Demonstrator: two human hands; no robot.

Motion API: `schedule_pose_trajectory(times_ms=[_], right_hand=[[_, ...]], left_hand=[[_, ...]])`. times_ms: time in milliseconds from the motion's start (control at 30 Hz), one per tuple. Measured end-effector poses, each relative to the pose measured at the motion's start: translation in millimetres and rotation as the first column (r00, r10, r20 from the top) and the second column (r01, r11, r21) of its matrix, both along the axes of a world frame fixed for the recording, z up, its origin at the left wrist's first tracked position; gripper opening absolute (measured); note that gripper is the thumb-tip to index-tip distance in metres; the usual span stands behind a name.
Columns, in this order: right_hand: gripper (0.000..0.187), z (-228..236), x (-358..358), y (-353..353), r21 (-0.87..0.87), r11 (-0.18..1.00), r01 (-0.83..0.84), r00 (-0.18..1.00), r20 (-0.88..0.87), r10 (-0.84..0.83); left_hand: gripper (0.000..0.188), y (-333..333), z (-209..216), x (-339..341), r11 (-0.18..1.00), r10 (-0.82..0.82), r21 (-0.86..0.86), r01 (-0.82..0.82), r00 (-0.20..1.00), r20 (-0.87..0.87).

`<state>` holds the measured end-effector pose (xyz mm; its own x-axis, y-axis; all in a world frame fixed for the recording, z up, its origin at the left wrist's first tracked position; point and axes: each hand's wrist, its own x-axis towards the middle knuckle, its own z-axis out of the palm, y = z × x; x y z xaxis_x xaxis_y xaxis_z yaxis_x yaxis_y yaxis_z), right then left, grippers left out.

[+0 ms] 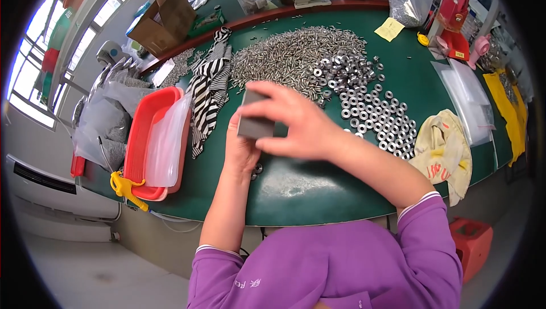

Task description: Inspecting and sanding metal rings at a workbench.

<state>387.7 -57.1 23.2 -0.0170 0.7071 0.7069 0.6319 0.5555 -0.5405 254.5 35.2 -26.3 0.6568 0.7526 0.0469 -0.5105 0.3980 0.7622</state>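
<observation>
"Please, what is on the left?"
"A red plastic tray (136, 144) with a translucent plastic sheet (165, 152) in it; at its near end is a yellow air gun (126, 187)."
"And farther back?"
"An open brown cardboard box (166, 23)."
"On the right?"
"A cream cloth (446, 147) with yellow stains; lower, a red plastic stool (472, 246)."
</observation>
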Motion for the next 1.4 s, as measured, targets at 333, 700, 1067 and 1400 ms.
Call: schedule_pose_trajectory(times_ms=[333,700,1067,1400], right_hand=[[0.051,4,-13,-1,0.058,0.992,-0.115,0.993,0.030,0.113],[0.050,6,-18,-5,-0.009,0.991,-0.134,0.989,0.067,0.134],[0.050,-3,4,13,0.034,0.999,0.002,0.999,-0.042,-0.001],[0.052,-1,36,12,-0.026,0.976,0.216,0.975,-0.045,-0.217]], left_hand=[[0.044,-3,5,-11,0.996,-0.079,0.036,0.082,0.994,-0.076],[0.041,-7,5,-11,0.995,-0.094,-0.019,0.093,0.995,-0.023],[0.023,9,-6,-12,0.999,-0.023,-0.024,0.026,0.993,0.116],[0.028,11,-5,-10,0.992,-0.105,-0.044,0.118,0.968,0.227]])
